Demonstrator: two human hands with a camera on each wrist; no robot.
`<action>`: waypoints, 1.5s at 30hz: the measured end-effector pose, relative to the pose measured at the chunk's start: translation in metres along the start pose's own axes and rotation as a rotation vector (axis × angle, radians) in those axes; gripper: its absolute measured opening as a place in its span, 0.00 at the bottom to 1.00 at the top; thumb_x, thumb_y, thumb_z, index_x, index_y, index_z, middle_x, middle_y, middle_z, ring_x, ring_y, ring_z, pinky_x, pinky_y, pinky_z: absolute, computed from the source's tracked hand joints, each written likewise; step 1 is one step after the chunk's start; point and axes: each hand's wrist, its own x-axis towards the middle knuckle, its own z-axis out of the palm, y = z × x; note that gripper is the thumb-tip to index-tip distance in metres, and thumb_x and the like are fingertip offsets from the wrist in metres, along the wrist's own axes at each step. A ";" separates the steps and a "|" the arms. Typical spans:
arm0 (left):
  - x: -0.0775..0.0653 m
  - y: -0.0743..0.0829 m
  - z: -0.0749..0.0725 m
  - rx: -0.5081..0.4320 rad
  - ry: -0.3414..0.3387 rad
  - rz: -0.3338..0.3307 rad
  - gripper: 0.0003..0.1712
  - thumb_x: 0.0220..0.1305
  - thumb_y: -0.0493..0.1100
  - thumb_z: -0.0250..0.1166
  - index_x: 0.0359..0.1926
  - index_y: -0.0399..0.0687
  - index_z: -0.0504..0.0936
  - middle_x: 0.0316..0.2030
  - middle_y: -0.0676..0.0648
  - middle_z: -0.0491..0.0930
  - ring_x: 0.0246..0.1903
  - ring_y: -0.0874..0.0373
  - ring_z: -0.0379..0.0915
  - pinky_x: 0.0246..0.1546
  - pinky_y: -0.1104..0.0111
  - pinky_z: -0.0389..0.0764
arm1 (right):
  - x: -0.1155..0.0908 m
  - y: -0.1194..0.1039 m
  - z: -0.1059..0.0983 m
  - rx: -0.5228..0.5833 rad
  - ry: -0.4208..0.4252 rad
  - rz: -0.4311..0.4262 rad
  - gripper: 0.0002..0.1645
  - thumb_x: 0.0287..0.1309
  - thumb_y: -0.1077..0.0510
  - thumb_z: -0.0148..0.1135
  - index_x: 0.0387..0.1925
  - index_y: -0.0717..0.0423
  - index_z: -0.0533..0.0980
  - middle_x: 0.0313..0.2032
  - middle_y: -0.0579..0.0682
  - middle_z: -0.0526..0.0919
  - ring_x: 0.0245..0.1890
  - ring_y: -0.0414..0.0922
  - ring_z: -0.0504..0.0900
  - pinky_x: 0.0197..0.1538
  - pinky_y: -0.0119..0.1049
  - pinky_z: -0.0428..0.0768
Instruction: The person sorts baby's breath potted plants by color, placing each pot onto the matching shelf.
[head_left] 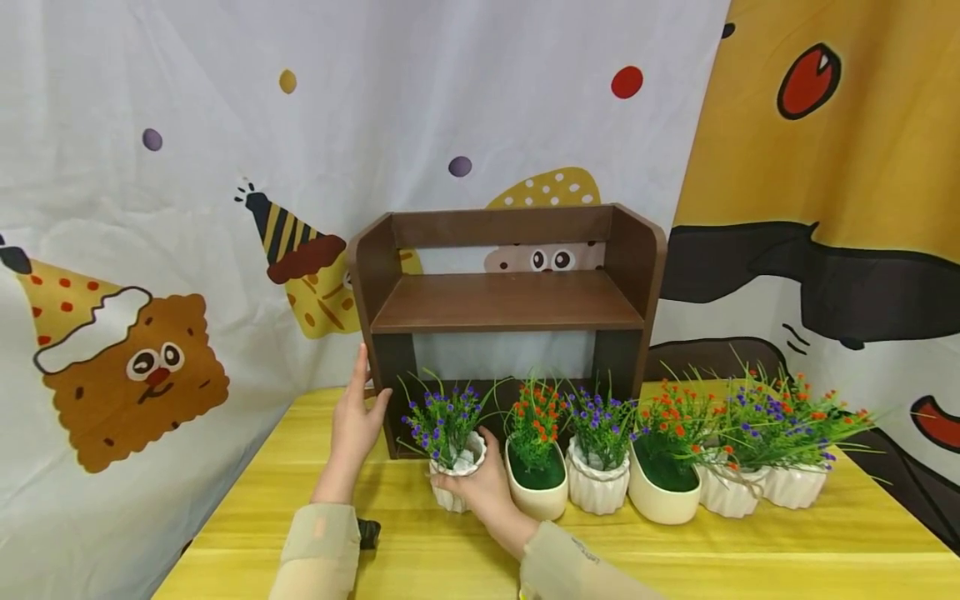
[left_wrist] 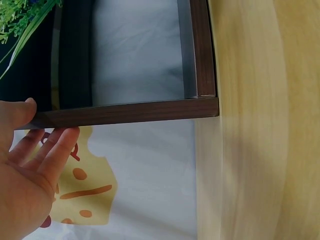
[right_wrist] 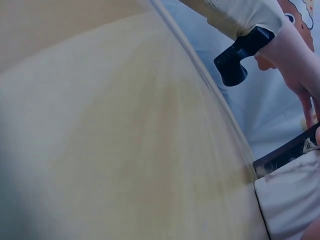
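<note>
A brown wooden desktop shelf [head_left: 502,302] stands on the yellow table. My left hand [head_left: 354,423] is at its left side panel; the left wrist view shows the thumb on one side of the panel [left_wrist: 130,113] and the fingertips at the other. My right hand [head_left: 483,479] grips a ribbed white pot of artificial purple flowers [head_left: 450,490], thumb across its front and fingers round its right side. That pot is before the shelf's lower left opening. In the right wrist view, part of a white pot [right_wrist: 292,192] shows at the right edge.
To the right of my right hand stand an oval cream pot with red flowers [head_left: 538,498], a white pot with purple flowers [head_left: 600,483] and several more pots [head_left: 667,500]. A printed cloth [head_left: 420,100] hangs behind. Wood-grain tabletop [head_left: 420,567] extends in front.
</note>
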 end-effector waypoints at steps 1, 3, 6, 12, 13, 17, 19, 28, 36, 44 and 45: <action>0.000 0.000 0.000 -0.001 0.001 0.001 0.52 0.63 0.33 0.66 0.77 0.63 0.45 0.59 0.31 0.72 0.45 0.36 0.78 0.42 0.46 0.78 | 0.001 0.000 0.001 0.005 0.000 -0.002 0.64 0.25 0.59 0.86 0.66 0.64 0.59 0.57 0.63 0.74 0.56 0.59 0.74 0.60 0.51 0.70; 0.001 0.000 0.000 -0.001 0.000 0.002 0.52 0.62 0.33 0.66 0.78 0.61 0.45 0.59 0.31 0.72 0.45 0.37 0.78 0.42 0.46 0.79 | 0.002 0.000 0.001 0.014 0.002 -0.011 0.61 0.24 0.60 0.86 0.64 0.65 0.63 0.56 0.61 0.75 0.55 0.58 0.74 0.60 0.51 0.70; 0.000 0.000 0.000 -0.003 -0.005 0.006 0.52 0.62 0.32 0.65 0.78 0.61 0.45 0.59 0.31 0.72 0.44 0.37 0.79 0.41 0.47 0.79 | 0.002 0.000 0.001 0.019 0.006 -0.026 0.56 0.22 0.61 0.86 0.60 0.65 0.67 0.53 0.59 0.77 0.54 0.57 0.75 0.60 0.51 0.70; -0.001 -0.001 0.001 0.005 0.000 0.008 0.53 0.63 0.34 0.66 0.77 0.65 0.44 0.57 0.31 0.74 0.43 0.37 0.79 0.41 0.47 0.79 | 0.000 -0.004 0.000 0.020 0.005 -0.027 0.54 0.22 0.60 0.86 0.58 0.63 0.69 0.52 0.58 0.77 0.53 0.56 0.75 0.60 0.51 0.70; 0.000 -0.001 0.001 0.006 0.000 0.008 0.53 0.63 0.34 0.66 0.77 0.65 0.44 0.57 0.31 0.74 0.43 0.37 0.79 0.41 0.47 0.79 | 0.000 -0.005 0.000 0.030 0.001 -0.023 0.54 0.23 0.61 0.86 0.58 0.63 0.69 0.53 0.58 0.77 0.53 0.56 0.75 0.60 0.51 0.70; 0.001 -0.001 0.000 0.002 -0.004 0.004 0.53 0.63 0.34 0.65 0.77 0.64 0.44 0.57 0.31 0.73 0.44 0.37 0.79 0.41 0.47 0.79 | 0.001 -0.009 -0.001 0.066 -0.006 -0.022 0.53 0.24 0.63 0.85 0.58 0.64 0.68 0.53 0.58 0.77 0.54 0.56 0.75 0.60 0.51 0.70; 0.001 0.000 -0.001 0.001 -0.007 0.006 0.52 0.63 0.34 0.65 0.78 0.63 0.44 0.57 0.31 0.73 0.44 0.37 0.79 0.41 0.46 0.79 | 0.002 -0.012 -0.002 0.080 -0.006 -0.030 0.53 0.24 0.64 0.84 0.59 0.64 0.68 0.53 0.58 0.77 0.54 0.56 0.76 0.60 0.51 0.70; 0.002 -0.001 0.000 0.000 -0.012 -0.009 0.52 0.63 0.34 0.65 0.78 0.62 0.44 0.58 0.30 0.73 0.43 0.37 0.79 0.41 0.46 0.79 | 0.003 -0.036 -0.009 0.139 -0.020 -0.046 0.53 0.27 0.64 0.84 0.60 0.64 0.67 0.53 0.58 0.76 0.54 0.55 0.75 0.60 0.50 0.70; 0.001 -0.001 -0.001 0.001 -0.004 -0.010 0.53 0.63 0.34 0.65 0.77 0.66 0.44 0.56 0.30 0.74 0.42 0.37 0.80 0.39 0.46 0.79 | 0.002 -0.060 -0.014 0.181 -0.034 -0.041 0.51 0.28 0.66 0.83 0.59 0.59 0.68 0.52 0.56 0.77 0.52 0.53 0.76 0.57 0.47 0.73; 0.001 0.000 -0.001 -0.003 -0.012 -0.017 0.53 0.63 0.32 0.65 0.77 0.65 0.44 0.56 0.30 0.74 0.42 0.37 0.80 0.38 0.46 0.80 | 0.001 -0.082 -0.019 0.173 -0.062 -0.052 0.51 0.29 0.65 0.83 0.60 0.57 0.68 0.53 0.55 0.78 0.53 0.55 0.76 0.58 0.51 0.73; 0.001 0.000 -0.001 -0.005 -0.015 -0.020 0.53 0.63 0.32 0.65 0.77 0.65 0.43 0.56 0.30 0.74 0.42 0.37 0.79 0.38 0.46 0.80 | 0.001 -0.085 -0.019 0.184 -0.068 -0.051 0.51 0.29 0.66 0.83 0.60 0.57 0.68 0.53 0.55 0.78 0.53 0.55 0.76 0.58 0.50 0.73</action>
